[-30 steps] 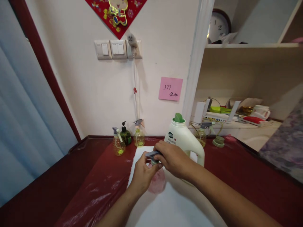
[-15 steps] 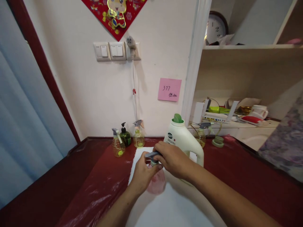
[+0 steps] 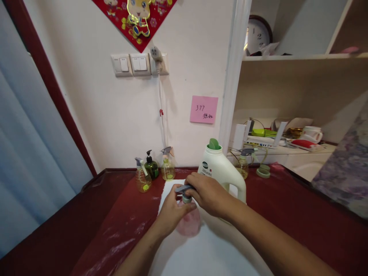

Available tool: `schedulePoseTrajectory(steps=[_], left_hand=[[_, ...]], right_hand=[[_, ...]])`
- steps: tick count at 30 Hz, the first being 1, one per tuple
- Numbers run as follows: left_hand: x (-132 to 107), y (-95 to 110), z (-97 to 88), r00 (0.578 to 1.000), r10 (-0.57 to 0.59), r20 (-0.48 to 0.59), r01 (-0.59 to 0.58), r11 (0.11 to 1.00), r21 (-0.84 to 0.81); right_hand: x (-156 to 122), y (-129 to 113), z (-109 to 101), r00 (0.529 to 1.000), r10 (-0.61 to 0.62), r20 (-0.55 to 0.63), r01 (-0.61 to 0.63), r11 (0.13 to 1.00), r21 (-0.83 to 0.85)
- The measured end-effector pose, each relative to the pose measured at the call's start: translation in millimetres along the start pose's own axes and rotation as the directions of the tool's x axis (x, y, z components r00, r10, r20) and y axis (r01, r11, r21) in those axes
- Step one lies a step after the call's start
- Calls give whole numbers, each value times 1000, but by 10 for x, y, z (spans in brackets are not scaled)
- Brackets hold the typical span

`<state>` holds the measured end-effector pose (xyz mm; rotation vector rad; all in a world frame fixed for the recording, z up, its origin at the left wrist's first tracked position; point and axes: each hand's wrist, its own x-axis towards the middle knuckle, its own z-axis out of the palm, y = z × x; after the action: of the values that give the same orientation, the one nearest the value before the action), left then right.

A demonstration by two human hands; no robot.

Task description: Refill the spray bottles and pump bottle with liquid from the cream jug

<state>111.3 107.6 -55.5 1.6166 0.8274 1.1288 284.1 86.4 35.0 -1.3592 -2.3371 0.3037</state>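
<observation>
A pink see-through spray bottle (image 3: 189, 225) with a grey trigger head stands upright on a white sheet (image 3: 212, 257). My left hand (image 3: 171, 212) is closed around its neck, the thumb lying across the front. From the right, my right hand (image 3: 207, 192) grips the grey spray head, its fingers curled over the top. Right behind that hand stands a large pale-green detergent jug (image 3: 227, 168); its mouth is uncapped and a green spout shows inside. My right hand and forearm hide part of the jug.
Two yellowish spray bottles (image 3: 168, 170) and a dark green pump bottle (image 3: 151, 166) stand at the back left. Behind the jug is another spray bottle (image 3: 243, 167), with a green cap (image 3: 263, 171) beside it. A red plastic cover (image 3: 115, 226) lies on the table.
The right thumb has drawn in from the bottle's neck, so the collar shows more. Both hands stay on the spray bottle. The whole view has shifted slightly.
</observation>
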Motion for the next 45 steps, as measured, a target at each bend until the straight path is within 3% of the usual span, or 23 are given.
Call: schedulePoseTrajectory(steps=[2,5,12,20,29,38,45], left_hand=[[9,-23,54,998,14,-54,-13,1000,21],[30,-41,18,999,24,-47,-22,999,38],[32,24,-204,982,-52,182,57,998,-18],[26,27,29,1000,6,-27,-6,1000,0],[51,-2,-201,991,-38,127,35,999,23],[-3,57,6,1000,9,-23,-7,999,54],[-30,35,-114,1000,-7,18,5,993,116]], right_hand=[[-3,3,2,1000,4,-6,-4,1000,-1],[-8,7,6,1000,3,-7,-3,1000,6],[7,1,0,1000,10,-7,-10,1000,17],[-17,5,2,1000,10,-9,-10,1000,12],[-9,10,17,1000,-1,-13,1,1000,12],[-27,-4,16,999,8,-31,-7,1000,13],[-13,13,41,999,0,-50,1,1000,30]])
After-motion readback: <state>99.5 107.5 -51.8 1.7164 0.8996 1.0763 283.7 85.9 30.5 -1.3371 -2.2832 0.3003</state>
